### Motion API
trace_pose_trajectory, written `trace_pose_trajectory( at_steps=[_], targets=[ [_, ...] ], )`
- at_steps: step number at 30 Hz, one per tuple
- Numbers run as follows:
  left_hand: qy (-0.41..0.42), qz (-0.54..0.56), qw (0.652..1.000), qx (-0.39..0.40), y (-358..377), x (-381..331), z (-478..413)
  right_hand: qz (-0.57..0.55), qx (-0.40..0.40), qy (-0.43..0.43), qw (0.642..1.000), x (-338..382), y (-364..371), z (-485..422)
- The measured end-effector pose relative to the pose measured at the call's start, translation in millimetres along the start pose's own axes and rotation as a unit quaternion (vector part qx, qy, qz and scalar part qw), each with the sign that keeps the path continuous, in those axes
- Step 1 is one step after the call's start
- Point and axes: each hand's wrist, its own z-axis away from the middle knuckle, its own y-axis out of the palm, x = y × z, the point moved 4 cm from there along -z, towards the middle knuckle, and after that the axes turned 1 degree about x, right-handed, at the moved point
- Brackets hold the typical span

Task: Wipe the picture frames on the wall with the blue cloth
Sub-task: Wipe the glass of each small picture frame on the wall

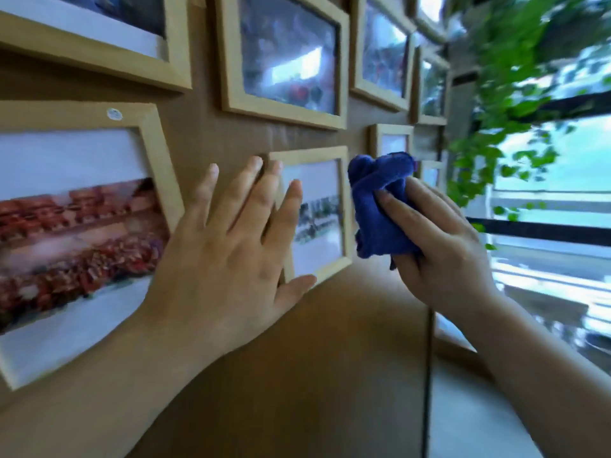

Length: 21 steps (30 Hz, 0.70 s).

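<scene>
Several light wooden picture frames hang on a brown wall. A small frame with a white-bordered photo sits at the centre. My left hand lies flat with fingers spread over that frame's left edge and the wall beside it, holding nothing. My right hand grips a bunched blue cloth, which is at the small frame's right edge. A large frame with a red photo hangs to the left, partly behind my left wrist. Another frame hangs above the small one.
More frames run along the wall toward the right. A green trailing plant hangs by a bright window on the right. The wall's edge drops below my right hand, with a pale surface beyond it.
</scene>
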Motion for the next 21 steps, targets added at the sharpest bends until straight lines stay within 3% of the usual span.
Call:
trace_pose_trajectory(
  at_steps=[10,21],
  targets=[
    [0.094,0.147,0.983,-0.057,-30.9,-87.8,-4.3,0.150,0.080,0.039,0.985,32.8,-147.5,48.4],
    [0.181,0.244,0.942,-0.143,-120.3,-187.8,8.9,0.243,0.148,0.089,0.955,89.8,-281.0,91.8]
  ],
)
